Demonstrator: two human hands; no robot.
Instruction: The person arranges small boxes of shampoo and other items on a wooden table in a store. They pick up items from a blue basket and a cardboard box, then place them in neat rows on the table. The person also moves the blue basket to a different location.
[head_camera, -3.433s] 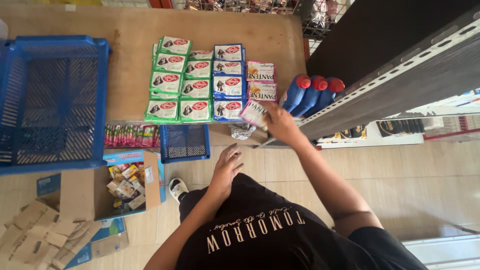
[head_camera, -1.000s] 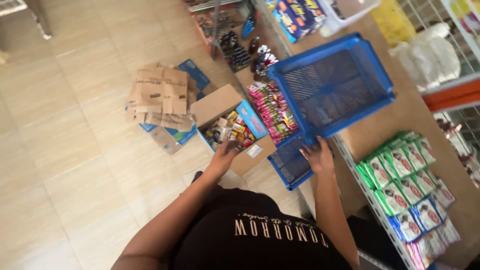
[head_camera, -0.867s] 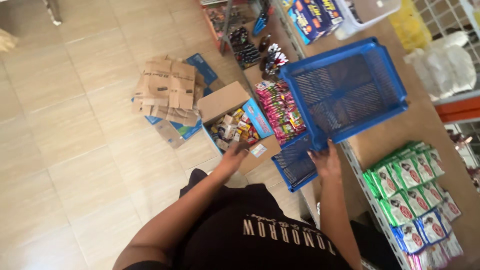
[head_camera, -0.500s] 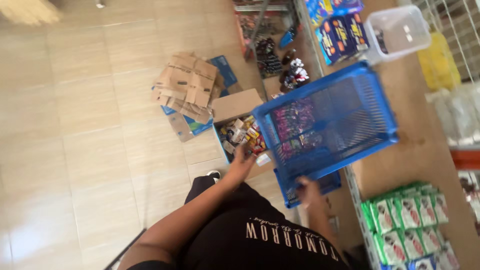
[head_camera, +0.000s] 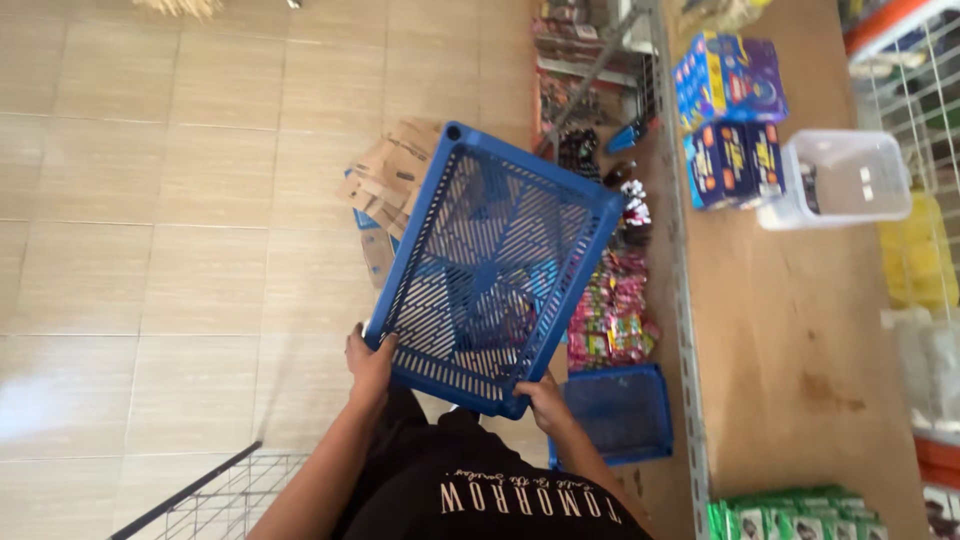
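Left hand (head_camera: 368, 362) and right hand (head_camera: 545, 400) are each clenched on the near rim of the large blue slatted crate (head_camera: 495, 265), which is held tilted in the air above the tiled floor (head_camera: 150, 250). Just right of the crate's near corner, a smaller blue basket (head_camera: 618, 415) sits on the floor. Beyond that, candy packets (head_camera: 612, 315) lie under the crate's right edge. Flattened cardboard (head_camera: 385, 185) shows past its far-left corner. Judgement: grip is best kept at both corners, crate level, clear of the wooden shelf (head_camera: 800, 330).

A large blue plastic crate (head_camera: 495, 270) with slatted, see-through walls and floor is hanging tilted above the tiled ground, its far corners pointing toward twelve o'clock.
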